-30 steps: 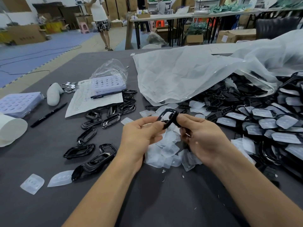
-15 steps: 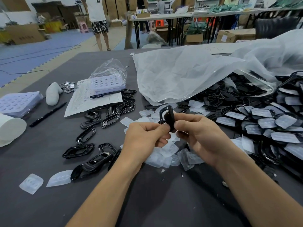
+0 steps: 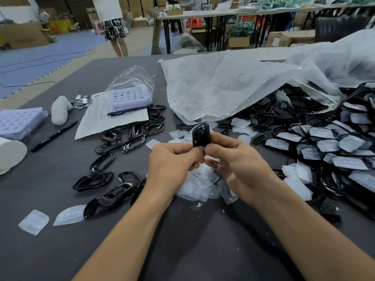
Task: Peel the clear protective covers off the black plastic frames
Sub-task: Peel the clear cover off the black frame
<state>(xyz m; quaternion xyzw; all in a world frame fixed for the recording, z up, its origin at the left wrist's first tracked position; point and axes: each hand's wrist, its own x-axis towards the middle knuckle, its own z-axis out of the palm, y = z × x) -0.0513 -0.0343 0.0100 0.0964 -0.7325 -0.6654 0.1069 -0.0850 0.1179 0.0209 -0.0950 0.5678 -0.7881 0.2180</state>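
A black plastic frame point(image 3: 200, 134) stands upright above the table's middle, pinched at its lower end between my left hand point(image 3: 172, 165) and my right hand point(image 3: 237, 165). Both thumbs press against its bottom edge. Under my hands lies a heap of peeled clear covers point(image 3: 200, 185). To the left, several bare black frames point(image 3: 113, 187) are spread on the grey table point(image 3: 60, 250). At the right sits a large pile of frames with covers point(image 3: 328, 147) on them.
A big crumpled clear bag point(image 3: 233, 86) lies behind the pile. On the left are a paper sheet point(image 3: 105, 120), two pens point(image 3: 52, 136), lilac trays point(image 3: 129, 97), small metal discs point(image 3: 80, 101), a white cup point(image 3: 10, 155) and two loose covers point(image 3: 50, 218). A person stands beyond the table.
The frame has been turned from a slanted pose to upright in my fingers, and both hands have closed in on its lower end. The person in the background has stepped to the right.
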